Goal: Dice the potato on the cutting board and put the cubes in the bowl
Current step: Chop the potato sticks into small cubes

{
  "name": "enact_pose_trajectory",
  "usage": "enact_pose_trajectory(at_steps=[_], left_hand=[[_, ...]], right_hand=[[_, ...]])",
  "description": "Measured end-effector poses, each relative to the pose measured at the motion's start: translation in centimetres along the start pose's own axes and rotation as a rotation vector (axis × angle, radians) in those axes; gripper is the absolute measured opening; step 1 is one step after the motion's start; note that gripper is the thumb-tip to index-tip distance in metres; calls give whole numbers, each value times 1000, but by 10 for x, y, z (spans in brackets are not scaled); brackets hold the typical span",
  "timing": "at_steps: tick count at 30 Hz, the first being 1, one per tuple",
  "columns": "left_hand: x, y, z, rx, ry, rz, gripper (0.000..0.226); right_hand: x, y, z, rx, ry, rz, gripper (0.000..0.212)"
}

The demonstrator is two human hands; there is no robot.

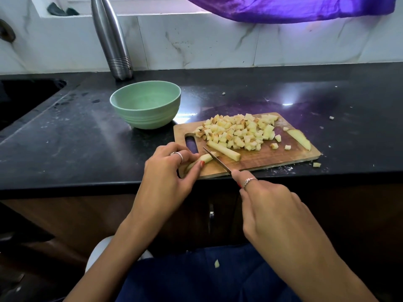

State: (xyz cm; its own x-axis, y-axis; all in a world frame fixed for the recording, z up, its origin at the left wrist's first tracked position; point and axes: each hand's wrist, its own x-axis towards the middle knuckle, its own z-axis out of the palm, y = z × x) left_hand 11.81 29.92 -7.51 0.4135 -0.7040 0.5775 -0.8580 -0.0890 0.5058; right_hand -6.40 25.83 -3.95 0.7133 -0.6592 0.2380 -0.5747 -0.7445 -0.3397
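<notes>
A wooden cutting board (272,158) lies on the black counter. A heap of potato cubes (239,131) covers its far half. A long potato stick (223,150) lies in front of the heap, and a potato slice (299,139) rests at the right edge. My left hand (172,171) pinches a second potato stick (201,160) at the board's near left corner. My right hand (272,208) grips a knife (217,159), whose blade is at the free end of that stick. The green bowl (146,103) stands behind the board to the left, with nothing in it.
A steel bottle (113,40) stands behind the bowl against the marble wall. A dark sink (26,99) is at the far left. Stray potato bits (316,164) lie on the counter right of the board. Purple cloth (294,7) hangs above.
</notes>
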Motion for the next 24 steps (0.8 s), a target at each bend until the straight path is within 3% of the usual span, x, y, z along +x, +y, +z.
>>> enact_pose_trajectory(at_steps=[8, 20, 24], left_hand=[[1, -1, 0, -33, -14, 5, 27], [1, 1, 2, -39, -4, -15, 26], [1, 0, 1, -53, -21, -6, 19]], right_hand=[[15, -5, 3, 125, 155, -43, 39], [-2, -6, 5, 42, -23, -6, 55], [2, -1, 2, 32, 19, 17, 52]])
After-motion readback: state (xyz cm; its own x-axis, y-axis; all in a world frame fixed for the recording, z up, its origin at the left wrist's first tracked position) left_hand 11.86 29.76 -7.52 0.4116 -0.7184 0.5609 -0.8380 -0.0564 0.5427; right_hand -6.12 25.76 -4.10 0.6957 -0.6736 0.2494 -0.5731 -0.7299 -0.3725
